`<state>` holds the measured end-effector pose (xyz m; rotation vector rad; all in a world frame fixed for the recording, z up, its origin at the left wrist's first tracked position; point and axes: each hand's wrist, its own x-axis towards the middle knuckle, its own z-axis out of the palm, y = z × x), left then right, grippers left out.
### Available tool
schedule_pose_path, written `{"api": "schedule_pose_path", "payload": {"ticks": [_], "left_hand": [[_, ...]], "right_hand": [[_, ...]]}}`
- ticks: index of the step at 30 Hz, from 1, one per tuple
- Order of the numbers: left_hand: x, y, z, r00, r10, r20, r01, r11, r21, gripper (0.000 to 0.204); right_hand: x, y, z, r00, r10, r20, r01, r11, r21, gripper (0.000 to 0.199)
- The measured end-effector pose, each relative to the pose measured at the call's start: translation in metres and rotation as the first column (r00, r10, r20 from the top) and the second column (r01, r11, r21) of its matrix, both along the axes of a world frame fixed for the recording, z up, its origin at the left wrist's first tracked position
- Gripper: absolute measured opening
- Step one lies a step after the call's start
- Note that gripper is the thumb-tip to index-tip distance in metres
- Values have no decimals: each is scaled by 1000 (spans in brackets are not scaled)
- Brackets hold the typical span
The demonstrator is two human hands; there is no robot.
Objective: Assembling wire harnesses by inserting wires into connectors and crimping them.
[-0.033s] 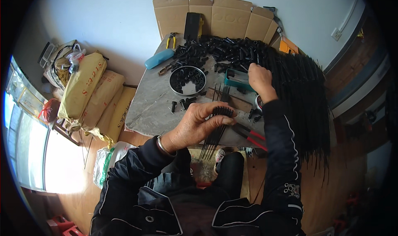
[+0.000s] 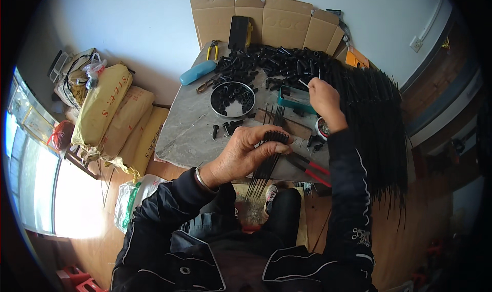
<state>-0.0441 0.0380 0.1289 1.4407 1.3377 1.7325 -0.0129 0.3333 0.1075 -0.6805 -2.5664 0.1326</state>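
Note:
Several thin black rods point(image 2: 264, 174) are pinched between the thumb and fingers of my left hand point(image 2: 243, 153), in front of the table edge. Their upper ends make a tight row at the fingertips, while the long ends slant downward. My right hand point(image 2: 326, 101) is closed beside the teal box point(image 2: 291, 105). A thin, pale, metallic stick point(image 2: 304, 83) projects from its fingers; the rest of it is hidden. Close to the right wrist is a small round container point(image 2: 322, 127) with tiny bits inside.
On the grey table point(image 2: 179, 130) stands a round tray point(image 2: 211, 105) of small black parts. Black tubular pieces point(image 2: 277, 61) lie heaped behind it. Long black rods point(image 2: 371, 133) hang over the right edge. Red-handled pliers point(image 2: 319, 173) lie near the front; cardboard point(image 2: 284, 23) stands behind.
My right hand has shifted slightly right and toward me, and the pale stick in its fingers shows more clearly. My left hand stays in place with the rods.

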Motion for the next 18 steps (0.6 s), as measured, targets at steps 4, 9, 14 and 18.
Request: {"api": "schedule_pose_path", "payload": {"ticks": [4, 9, 14, 18], "left_hand": [[-2, 0, -4, 1000, -14, -27, 14, 1000, 6, 21], [-2, 0, -7, 1000, 11, -13, -11, 1000, 9, 20], [3, 2, -8, 1000, 11, 6, -11, 1000, 0, 19], [6, 1, -6, 999, 37, -2, -37, 999, 35, 20]], "right_hand": [[62, -69, 54, 824, 328, -461, -533, 724, -438, 6], [115, -136, 67, 723, 568, -392, -652, 749, -118, 3], [127, -149, 71, 787, 503, -358, -559, 826, -68, 15], [130, -151, 71, 787, 506, -354, -562, 824, -70, 16]]}}
